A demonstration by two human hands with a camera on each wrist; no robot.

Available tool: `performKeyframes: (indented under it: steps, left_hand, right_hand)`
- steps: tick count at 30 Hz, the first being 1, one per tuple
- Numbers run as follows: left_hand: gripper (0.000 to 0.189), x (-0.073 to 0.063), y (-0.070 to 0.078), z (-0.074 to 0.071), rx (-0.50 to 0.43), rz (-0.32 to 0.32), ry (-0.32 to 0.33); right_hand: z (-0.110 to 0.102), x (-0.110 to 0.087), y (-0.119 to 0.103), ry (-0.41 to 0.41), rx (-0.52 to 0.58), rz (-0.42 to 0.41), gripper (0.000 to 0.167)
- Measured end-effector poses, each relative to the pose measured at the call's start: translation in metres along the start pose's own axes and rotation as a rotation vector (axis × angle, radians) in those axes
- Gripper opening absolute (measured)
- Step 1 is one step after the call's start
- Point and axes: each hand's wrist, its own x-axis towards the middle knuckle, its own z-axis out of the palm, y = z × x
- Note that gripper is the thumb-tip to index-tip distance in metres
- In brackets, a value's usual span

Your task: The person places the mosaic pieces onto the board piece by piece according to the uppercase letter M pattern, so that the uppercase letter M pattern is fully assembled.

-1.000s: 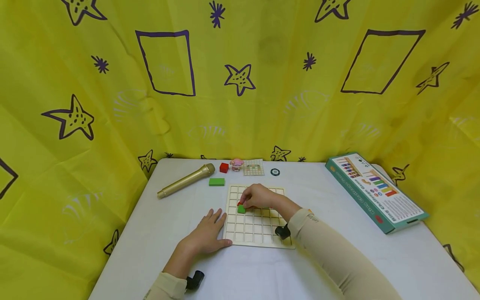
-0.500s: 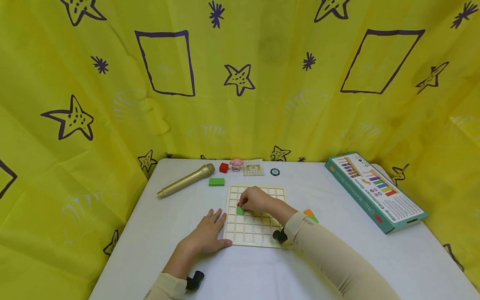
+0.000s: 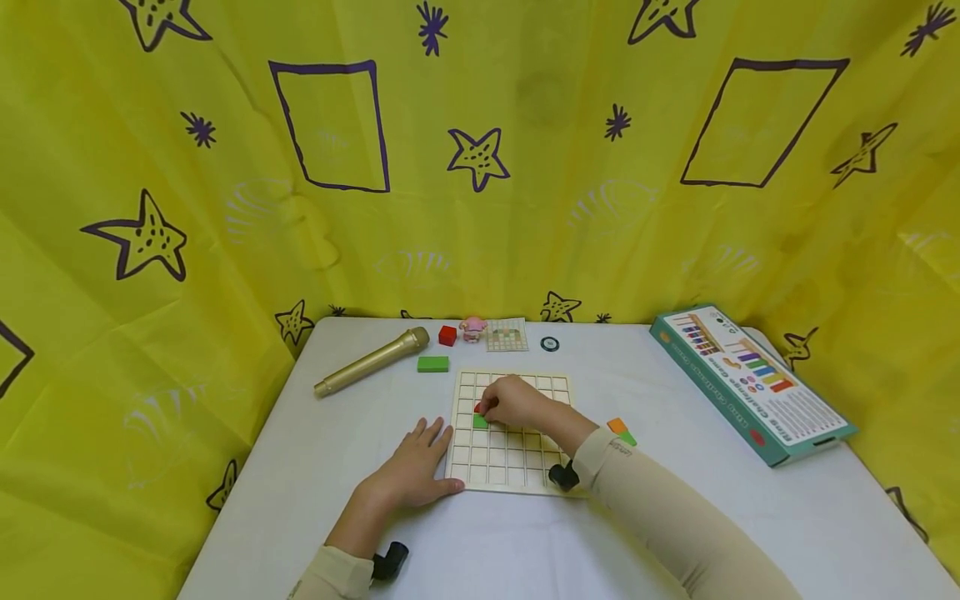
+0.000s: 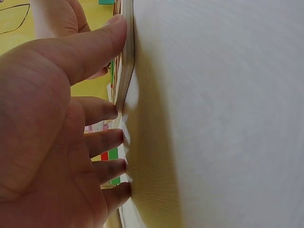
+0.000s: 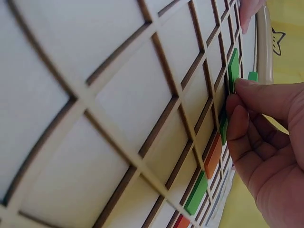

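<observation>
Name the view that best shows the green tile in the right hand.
The right wrist view: it shows the green tile largest, pinched by the right hand. The head view has it small, partly covered by that hand; the left wrist view offers at most a thin green strip, too narrow to identify.

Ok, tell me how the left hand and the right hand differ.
The left hand has its fingers spread, while the right hand has its fingers curled, pinching a green block. The left hand lies at the left edge of the grid board, while the right hand is over it. Both hands are bare.
</observation>
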Motion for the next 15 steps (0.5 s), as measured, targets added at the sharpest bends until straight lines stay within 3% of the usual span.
performKeyframes:
  steps: [15]
  left_hand:
    - [0.090, -0.001, 0.004, -0.001, -0.004, -0.023, 0.002]
  right_hand:
    - [-0.019, -0.026, 0.021, 0.026, 0.118, 0.060, 0.004]
